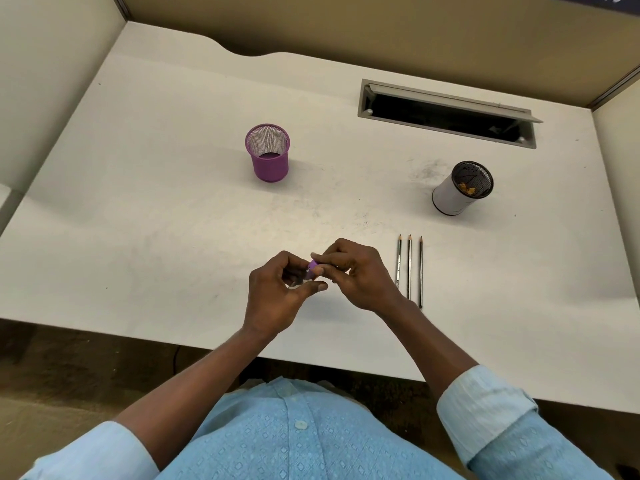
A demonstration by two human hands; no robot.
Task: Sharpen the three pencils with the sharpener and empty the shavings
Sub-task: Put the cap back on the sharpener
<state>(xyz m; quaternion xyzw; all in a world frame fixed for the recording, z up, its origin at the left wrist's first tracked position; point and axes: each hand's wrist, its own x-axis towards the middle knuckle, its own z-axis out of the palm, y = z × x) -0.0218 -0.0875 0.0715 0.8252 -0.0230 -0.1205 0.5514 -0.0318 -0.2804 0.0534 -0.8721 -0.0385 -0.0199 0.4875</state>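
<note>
One purple sharpener (312,266), pinched between the curled fingertips of left hand (277,292) and right hand (356,275), above the desk (138,202). Three pencils (409,268), parallel, lying just right of the right fingers. Purple mesh cup (270,164) and white cup (453,195) with shavings, well beyond the fingertips.

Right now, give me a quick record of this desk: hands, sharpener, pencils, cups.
left hand: pinches sharpener
right hand: pinches sharpener too
sharpener: purple, held between both hands
pencils: three, side by side on desk, right of right hand
purple mesh cup: far centre, upright
white cup: far right, brown shavings inside
</note>
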